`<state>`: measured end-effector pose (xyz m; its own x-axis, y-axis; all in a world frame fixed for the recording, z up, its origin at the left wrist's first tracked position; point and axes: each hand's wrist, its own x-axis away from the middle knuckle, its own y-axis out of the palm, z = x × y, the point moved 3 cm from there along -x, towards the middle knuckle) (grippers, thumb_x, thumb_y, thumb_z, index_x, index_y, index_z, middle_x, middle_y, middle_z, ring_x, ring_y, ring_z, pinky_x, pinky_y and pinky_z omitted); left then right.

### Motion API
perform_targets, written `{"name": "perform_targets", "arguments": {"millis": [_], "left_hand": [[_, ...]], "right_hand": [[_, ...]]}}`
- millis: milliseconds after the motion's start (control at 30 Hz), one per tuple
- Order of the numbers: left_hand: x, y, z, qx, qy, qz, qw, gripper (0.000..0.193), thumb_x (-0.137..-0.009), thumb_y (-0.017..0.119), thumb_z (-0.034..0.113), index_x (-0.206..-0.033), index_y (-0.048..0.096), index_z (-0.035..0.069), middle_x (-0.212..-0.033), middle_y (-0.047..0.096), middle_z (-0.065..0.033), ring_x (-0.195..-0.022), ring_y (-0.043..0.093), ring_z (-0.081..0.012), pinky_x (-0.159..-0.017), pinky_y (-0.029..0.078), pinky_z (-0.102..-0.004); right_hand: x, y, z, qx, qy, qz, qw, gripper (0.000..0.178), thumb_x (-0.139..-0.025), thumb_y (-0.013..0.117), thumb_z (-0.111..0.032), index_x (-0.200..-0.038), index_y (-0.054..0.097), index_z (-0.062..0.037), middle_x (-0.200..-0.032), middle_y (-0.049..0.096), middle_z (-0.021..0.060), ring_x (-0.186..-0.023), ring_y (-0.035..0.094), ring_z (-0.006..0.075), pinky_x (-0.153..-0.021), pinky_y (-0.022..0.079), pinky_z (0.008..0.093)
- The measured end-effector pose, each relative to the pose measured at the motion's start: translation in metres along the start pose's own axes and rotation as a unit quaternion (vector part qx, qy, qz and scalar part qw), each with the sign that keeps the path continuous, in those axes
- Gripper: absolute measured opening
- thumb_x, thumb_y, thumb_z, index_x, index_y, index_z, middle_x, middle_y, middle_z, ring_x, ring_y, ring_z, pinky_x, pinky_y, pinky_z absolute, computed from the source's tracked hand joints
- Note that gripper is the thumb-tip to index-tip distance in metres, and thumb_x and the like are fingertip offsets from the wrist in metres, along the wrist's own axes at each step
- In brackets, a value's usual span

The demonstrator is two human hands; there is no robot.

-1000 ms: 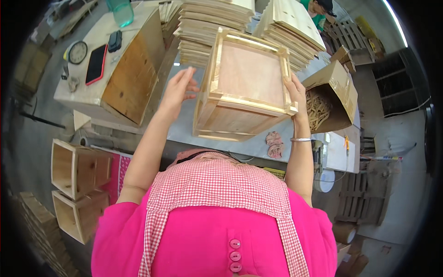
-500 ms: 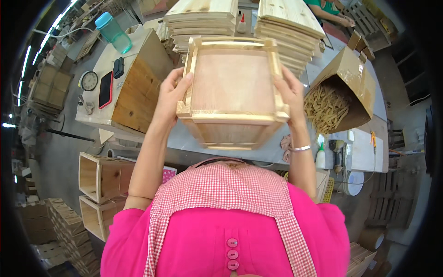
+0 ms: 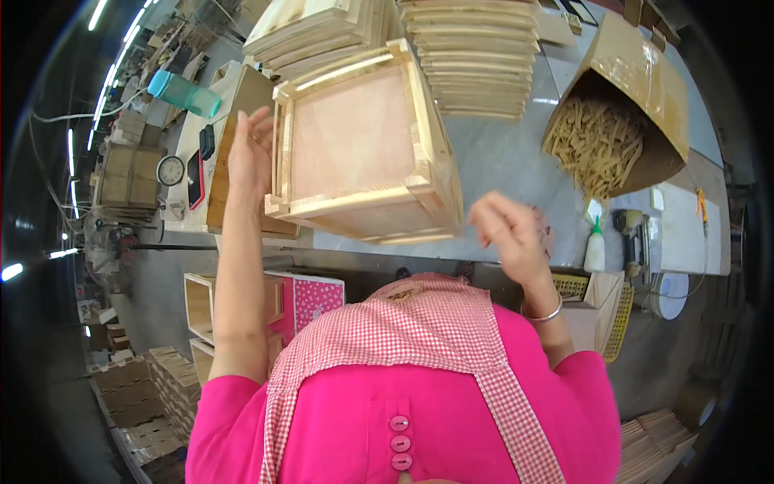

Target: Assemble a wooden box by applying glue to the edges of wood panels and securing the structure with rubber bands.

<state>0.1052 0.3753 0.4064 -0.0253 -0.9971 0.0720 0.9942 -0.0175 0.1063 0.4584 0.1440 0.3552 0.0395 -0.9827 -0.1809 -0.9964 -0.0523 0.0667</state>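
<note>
A box-like pale wooden frame with flat panels stands tilted to my view on the grey worktable. At its left side my left hand is open, fingers stretched upward along the frame; whether it touches the wood I cannot tell. My right hand is apart from the frame, low on its right, with its fingers curled in. What those fingers hold, if anything, is hidden. Just behind that hand a crumpled pinkish cloth partly shows.
Stacks of wooden panels stand behind the frame. A carton of wood strips lies tipped at right, near a glue bottle and a nail gun. A bottle, clock and phone sit at left.
The frame has come down to the left and turned. My right hand has let go of it and moved down to the right. My left hand has loosened from its grip.
</note>
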Motion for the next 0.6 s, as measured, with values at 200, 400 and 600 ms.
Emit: {"name": "perform_targets", "arguments": {"millis": [200, 400, 600], "left_hand": [[-0.037, 0.04, 0.016, 0.014, -0.062, -0.087, 0.994, 0.064, -0.105, 0.04, 0.055, -0.135, 0.054, 0.0, -0.119, 0.066, -0.0116, -0.114, 0.06, -0.0247, -0.105, 0.045, -0.0377], [-0.054, 0.007, -0.004, -0.018, -0.075, -0.1, 0.992, 0.072, -0.099, 0.045, 0.066, -0.126, 0.064, 0.002, -0.128, 0.065, -0.0113, -0.119, 0.058, -0.0215, -0.104, 0.043, -0.0354], [0.025, -0.053, -0.006, -0.027, -0.068, -0.162, 0.984, 0.068, -0.101, 0.041, 0.064, -0.119, 0.066, 0.003, -0.106, 0.07, -0.0064, -0.104, 0.063, -0.016, -0.095, 0.047, -0.0332]], "right_hand": [[-0.001, 0.063, 0.007, 0.008, -0.039, -0.087, 0.995, 0.028, -0.102, 0.055, -0.022, -0.109, 0.061, 0.0037, -0.097, 0.069, 0.0142, -0.088, 0.066, 0.0266, -0.079, 0.051, 0.0364], [-0.012, 0.097, 0.012, 0.022, -0.112, 0.004, 0.993, 0.041, -0.101, 0.058, -0.03, -0.125, 0.05, 0.0026, -0.115, 0.064, 0.0191, -0.108, 0.062, 0.0284, -0.093, 0.048, 0.0374], [-0.058, 0.046, 0.032, 0.045, -0.119, 0.197, 0.972, 0.05, -0.103, 0.056, -0.036, -0.134, 0.05, 0.0019, -0.098, 0.061, 0.0071, -0.094, 0.061, 0.0181, -0.084, 0.049, 0.0315]]}}
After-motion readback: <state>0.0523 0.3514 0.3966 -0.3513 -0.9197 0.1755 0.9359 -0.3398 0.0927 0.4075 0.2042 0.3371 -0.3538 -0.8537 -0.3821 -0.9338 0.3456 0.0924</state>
